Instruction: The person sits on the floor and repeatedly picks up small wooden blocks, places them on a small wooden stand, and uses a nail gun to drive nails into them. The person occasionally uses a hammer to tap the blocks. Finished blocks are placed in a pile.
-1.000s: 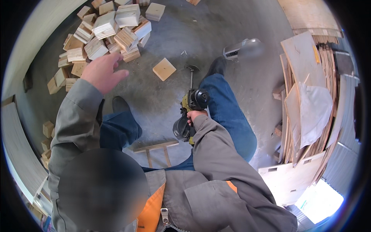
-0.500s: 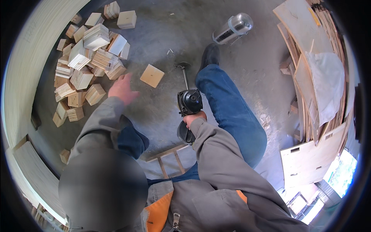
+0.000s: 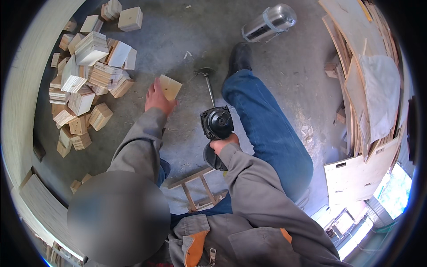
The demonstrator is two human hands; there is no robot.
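My left hand [image 3: 160, 98] reaches forward to a square wooden block [image 3: 171, 87] on the concrete floor. The fingers lie along the block's left side and the thumb is at its near edge; the hand grips it. My right hand [image 3: 226, 142] is wrapped round the handle of a black power tool [image 3: 216, 123]. From the tool's body a thin metal rod [image 3: 209, 87] runs forward and ends in a flat, curved piece [image 3: 205, 71] near the floor, to the right of the block. The kind of tool cannot be told for sure.
A heap of wooden blocks [image 3: 91, 75] lies at the left, beside a tall pale stack of boards [image 3: 31, 89]. Ahead lies a steel flask [image 3: 271, 22]. Plywood sheets [image 3: 351, 98] lean at the right. A wooden frame [image 3: 195, 189] lies near my legs, with wood chips [image 3: 308, 133] to the right.
My left hand has moved right from beside the heap to the single block and closed on it. My right hand still holds the tool. The view has shifted slightly.
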